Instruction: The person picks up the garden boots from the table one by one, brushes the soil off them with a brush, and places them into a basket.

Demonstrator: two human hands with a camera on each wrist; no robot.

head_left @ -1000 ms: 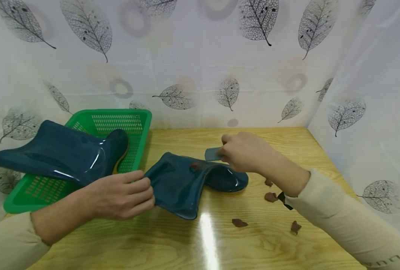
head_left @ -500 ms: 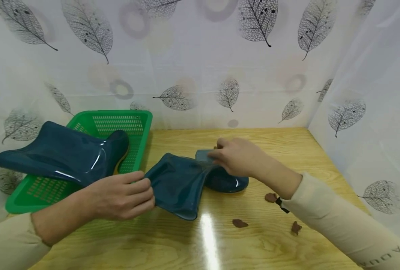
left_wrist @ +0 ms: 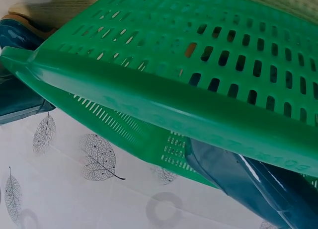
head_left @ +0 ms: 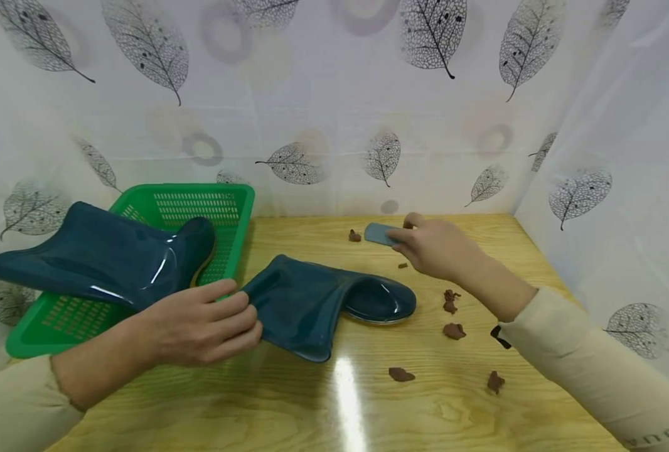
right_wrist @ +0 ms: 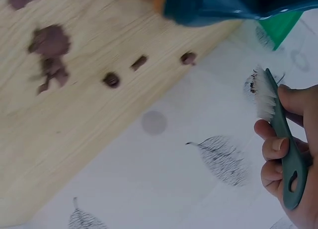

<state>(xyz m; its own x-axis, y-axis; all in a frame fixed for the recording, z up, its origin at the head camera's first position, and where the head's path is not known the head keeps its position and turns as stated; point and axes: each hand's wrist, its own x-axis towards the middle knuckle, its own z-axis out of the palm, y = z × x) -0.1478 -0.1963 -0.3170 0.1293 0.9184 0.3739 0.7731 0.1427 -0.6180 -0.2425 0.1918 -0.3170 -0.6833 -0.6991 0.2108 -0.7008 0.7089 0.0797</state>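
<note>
A glossy dark-blue rain boot [head_left: 300, 307] lies on its side in the middle of the table, its toe pointing right. At the top edge of its shaft, my left hand [head_left: 204, 323] grips the boot with curled fingers. My right hand [head_left: 438, 248] holds a scrubbing brush [head_left: 378, 234] in the air behind and right of the boot, apart from it. In the right wrist view the brush [right_wrist: 284, 134] shows a grey-green handle with a hole, and white bristles with dark specks. Behind the boot lies a brown clump [head_left: 354, 235], resembling mud.
A green perforated basket [head_left: 241, 232] stands at the left, with a second blue boot [head_left: 114, 257] lying across it. More brown pieces [head_left: 454, 331] are scattered on the wooden table [head_left: 289, 414] right of the boot. A leaf-patterned curtain [head_left: 323, 107] closes off the back and sides.
The brush went left across the boot's shaft, then back to the right and away. The brown clump on the boot is gone; one now lies on the table behind it.
</note>
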